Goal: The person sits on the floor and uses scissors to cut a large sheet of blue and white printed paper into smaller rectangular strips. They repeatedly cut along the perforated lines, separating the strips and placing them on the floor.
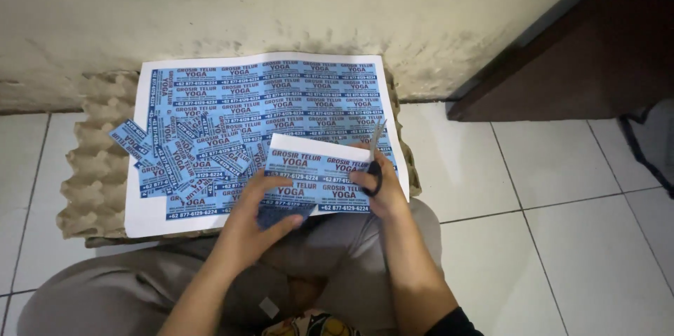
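The right hand (pixel 382 192) has its grip closed through the dark handles of the scissors (pixel 375 160), fingers in the loops, and the blades point up and away from the body. They stand slightly parted at the right edge of a small label sheet (pixel 319 180), which puts the cutting line in plain view from above.

The left hand (pixel 263 213) pinches the near left part of that same sheet, thumb on top and fingers beneath. In my judgement this grip keeps the paper taut and lifted off the lap, so that the blades meet a flat, steady edge. The sheet is blue with rows of printed labels, and its white back shows along the far edge where it curls.

Just beyond the hands lies a large sheet (pixel 281 90) of the same blue labels, spread flat with a white margin at its left and near sides. It rests on grey egg trays (pixel 95 174), which seem to serve as a raised working surface in front of the knees. On the left part of this sheet sits a loose pile of cut labels (pixel 179 157), overlapping at many angles, close to the left hand and clear of the scissors.

The person sits on a white tiled floor (pixel 562 224), legs in grey trousers (pixel 126 287) beneath the work. A stained wall (pixel 281 6) rises behind the trays, and a dark wooden panel (pixel 576 62) stands far right.
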